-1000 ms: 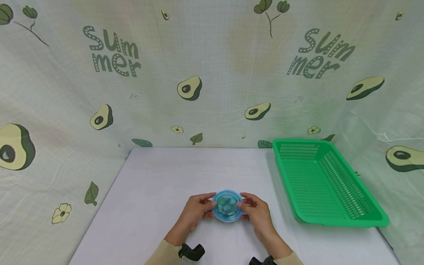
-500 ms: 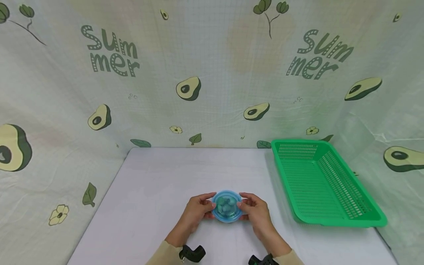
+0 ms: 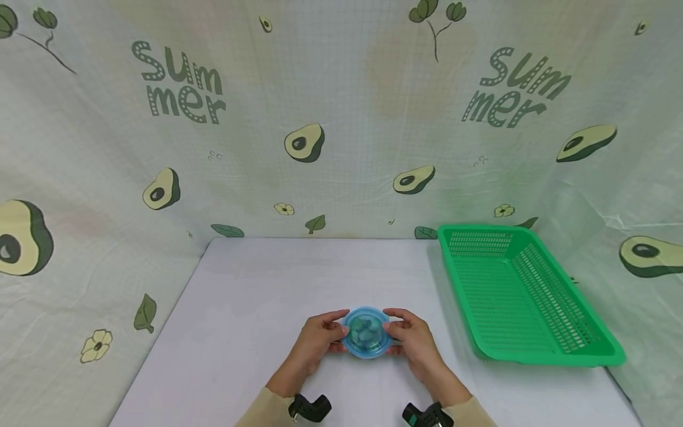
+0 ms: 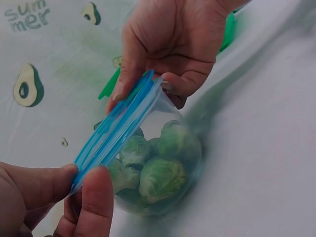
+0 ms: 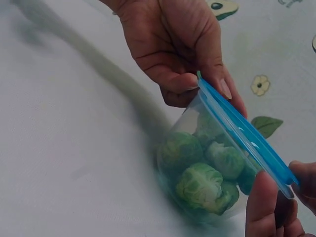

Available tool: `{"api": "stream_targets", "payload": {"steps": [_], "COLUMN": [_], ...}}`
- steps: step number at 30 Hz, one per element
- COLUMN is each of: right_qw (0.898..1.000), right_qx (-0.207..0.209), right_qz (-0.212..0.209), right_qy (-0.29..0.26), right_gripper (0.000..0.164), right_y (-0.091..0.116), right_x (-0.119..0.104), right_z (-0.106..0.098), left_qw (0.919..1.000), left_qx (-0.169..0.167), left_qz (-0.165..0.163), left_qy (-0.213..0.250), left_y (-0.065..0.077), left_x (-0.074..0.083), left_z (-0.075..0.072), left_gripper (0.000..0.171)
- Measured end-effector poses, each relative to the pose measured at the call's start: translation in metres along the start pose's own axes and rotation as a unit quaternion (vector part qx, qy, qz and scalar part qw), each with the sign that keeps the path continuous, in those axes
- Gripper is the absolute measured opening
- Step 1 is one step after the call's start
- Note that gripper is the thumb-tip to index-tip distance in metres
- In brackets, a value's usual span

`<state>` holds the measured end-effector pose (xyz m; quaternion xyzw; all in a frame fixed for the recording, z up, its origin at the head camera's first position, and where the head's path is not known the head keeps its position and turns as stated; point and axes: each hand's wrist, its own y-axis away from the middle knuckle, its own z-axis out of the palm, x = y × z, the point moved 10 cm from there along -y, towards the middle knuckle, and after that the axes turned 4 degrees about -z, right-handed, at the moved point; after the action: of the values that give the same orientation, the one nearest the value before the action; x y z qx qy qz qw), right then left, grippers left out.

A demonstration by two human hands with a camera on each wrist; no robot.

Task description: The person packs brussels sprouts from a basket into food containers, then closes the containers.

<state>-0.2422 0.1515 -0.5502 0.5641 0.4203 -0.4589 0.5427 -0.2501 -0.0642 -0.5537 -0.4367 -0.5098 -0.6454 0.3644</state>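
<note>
A round clear plastic tub (image 4: 195,148) of Brussels sprouts (image 4: 162,178) has a blue lid (image 3: 366,333) over its mouth. From the left side, my left hand (image 3: 313,339) pinches the rim, thumb on the lid and fingers at the tub's edge below. Opposite it, my right hand (image 3: 418,341) grips the rim the same way, its index finger reaching along the far edge. Both wrist views show the lid side-on, lying along the tub's rim. Several sprouts show through the clear wall.
A green plastic basket (image 3: 528,308) with slotted walls stands on the right side of the white table (image 3: 299,267). Behind the table hangs a pale curtain (image 3: 347,89) printed with avocados. Each wrist wears a black strap device (image 3: 310,408).
My right hand has shifted slightly on the rim, its index finger moving a little left along the far edge and its wrist turning. The left hand and the tub stay almost still.
</note>
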Motion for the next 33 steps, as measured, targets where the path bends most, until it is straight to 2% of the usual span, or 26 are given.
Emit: {"api": "stream_targets", "payload": {"steps": [20,29,33], "right_qw": [0.999,0.999,0.999], "right_qx": [-0.028,-0.037,-0.035], "right_qz": [-0.015,-0.034,-0.024], "right_qy": [-0.025,0.000,0.015], "right_gripper": [0.037,0.033,0.030], "right_y": [-0.0058,-0.0102,-0.0099], "right_x": [0.0021,-0.0027,-0.0051], "right_z": [-0.0004,0.0032,0.0030], "left_qw": [0.9999,0.9996,0.9995], "left_qx": [-0.010,-0.013,-0.013], "left_qz": [0.004,0.019,0.019], "left_qy": [0.001,-0.013,-0.020], "left_y": [-0.0022,-0.0040,-0.0036], "left_x": [0.0023,0.0033,0.0035], "left_z": [0.0026,0.0028,0.0032], "left_gripper": [0.050,0.049,0.049]}}
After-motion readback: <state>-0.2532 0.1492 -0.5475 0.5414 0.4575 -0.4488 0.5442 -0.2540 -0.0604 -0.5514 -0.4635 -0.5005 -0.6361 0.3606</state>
